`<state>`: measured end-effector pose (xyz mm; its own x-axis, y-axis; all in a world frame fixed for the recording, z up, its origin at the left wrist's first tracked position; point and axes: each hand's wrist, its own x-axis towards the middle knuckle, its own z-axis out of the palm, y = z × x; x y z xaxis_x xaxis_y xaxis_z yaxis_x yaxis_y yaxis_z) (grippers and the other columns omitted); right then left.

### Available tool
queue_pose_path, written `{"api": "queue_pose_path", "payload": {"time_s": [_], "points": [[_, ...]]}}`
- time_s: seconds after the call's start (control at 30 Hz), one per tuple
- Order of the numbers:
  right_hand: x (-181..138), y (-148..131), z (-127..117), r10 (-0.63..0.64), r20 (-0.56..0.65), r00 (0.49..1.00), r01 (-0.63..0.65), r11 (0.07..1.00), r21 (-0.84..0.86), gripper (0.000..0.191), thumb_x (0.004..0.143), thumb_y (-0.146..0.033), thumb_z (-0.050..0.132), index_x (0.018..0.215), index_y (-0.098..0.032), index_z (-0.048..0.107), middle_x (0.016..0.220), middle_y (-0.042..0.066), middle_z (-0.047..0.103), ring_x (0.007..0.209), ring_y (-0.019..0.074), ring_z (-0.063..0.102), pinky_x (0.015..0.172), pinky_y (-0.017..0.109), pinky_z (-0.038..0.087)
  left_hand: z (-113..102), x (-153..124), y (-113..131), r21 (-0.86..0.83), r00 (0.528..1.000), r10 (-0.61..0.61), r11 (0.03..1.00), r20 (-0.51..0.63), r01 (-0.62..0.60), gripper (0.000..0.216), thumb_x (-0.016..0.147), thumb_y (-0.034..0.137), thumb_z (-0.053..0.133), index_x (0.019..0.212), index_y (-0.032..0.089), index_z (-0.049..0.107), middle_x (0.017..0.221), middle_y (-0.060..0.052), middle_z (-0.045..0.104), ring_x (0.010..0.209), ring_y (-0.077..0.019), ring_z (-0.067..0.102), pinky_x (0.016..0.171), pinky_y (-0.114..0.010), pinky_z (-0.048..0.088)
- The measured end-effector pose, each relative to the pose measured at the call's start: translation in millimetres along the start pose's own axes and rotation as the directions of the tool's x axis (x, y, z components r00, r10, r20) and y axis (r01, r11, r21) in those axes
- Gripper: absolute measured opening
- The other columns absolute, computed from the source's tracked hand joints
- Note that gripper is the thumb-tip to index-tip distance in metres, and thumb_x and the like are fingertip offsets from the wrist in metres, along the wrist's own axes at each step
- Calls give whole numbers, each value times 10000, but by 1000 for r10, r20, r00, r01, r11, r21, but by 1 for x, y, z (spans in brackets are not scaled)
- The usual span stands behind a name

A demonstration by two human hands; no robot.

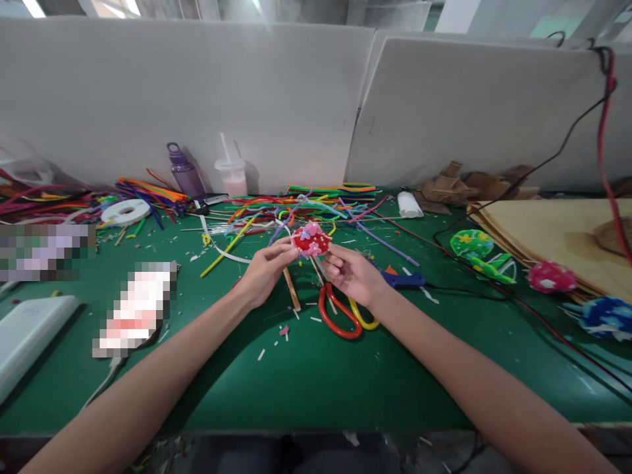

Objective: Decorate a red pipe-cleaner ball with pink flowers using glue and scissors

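Observation:
Between my two hands is a small red fuzzy ornament (310, 245) with pink and lilac flowers and white dots, raised above the green table. My left hand (266, 271) pinches its left edge with thumb and fingers. On its right edge, the fingertips of my right hand (353, 273) grip it, the other fingers curled. Under my right hand lie scissors with red handles (340, 322) and a yellow-handled tool (364, 317), partly hidden. A blue glue gun (405, 280) rests just beyond my right wrist. A thin brown stick (291, 289) lies below the ornament.
Pipe cleaners (306, 207) in many colours spread across the back, near a purple bottle (186, 172) and a drink cup (232, 178). Finished-looking fuzzy pieces (550, 276) and brown paper sheets (533, 227) lie right. A white box (34, 336) and cables (605, 131) flank the table.

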<state>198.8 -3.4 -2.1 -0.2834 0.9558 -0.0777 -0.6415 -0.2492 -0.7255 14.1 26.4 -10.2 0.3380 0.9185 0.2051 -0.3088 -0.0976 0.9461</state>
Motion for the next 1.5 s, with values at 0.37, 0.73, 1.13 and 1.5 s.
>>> {"api": "queue_pose_path", "payload": {"time_s": [0.37,0.73,1.13,1.5], "points": [[1,1,-2,-4,-4,1000,4,1000,-1,360,738,-246,746,575,-190,430,503,-73,377,464,50,380,405,166,317,3,-1,3,11,1000,-20,1000,-6,20,175,678,327,785,781,186,768,1201,-89,648,1220,-269,522,1045,-375,378],[2,4,-3,-24,17,1000,25,999,-39,352,735,-264,752,607,-190,433,525,-78,395,465,47,387,394,161,303,0,-1,0,49,999,-33,998,-20,34,151,684,322,791,677,186,726,981,-62,679,1164,-241,558,1062,-371,341],[1,0,-1,-19,28,999,19,1000,-17,386,735,-264,748,588,-196,399,515,-73,368,464,51,363,396,160,301,2,-1,0,78,999,-32,996,-32,35,166,667,335,800,731,190,751,1216,-80,604,1207,-256,519,1069,-381,340],[-4,-9,3,-142,44,989,142,990,2,396,762,-276,713,573,-195,374,539,-68,315,471,53,302,390,168,260,-2,-1,-3,121,1000,-17,992,-26,20,164,674,351,794,716,197,754,1272,-80,590,1216,-264,499,1032,-395,363]]}}
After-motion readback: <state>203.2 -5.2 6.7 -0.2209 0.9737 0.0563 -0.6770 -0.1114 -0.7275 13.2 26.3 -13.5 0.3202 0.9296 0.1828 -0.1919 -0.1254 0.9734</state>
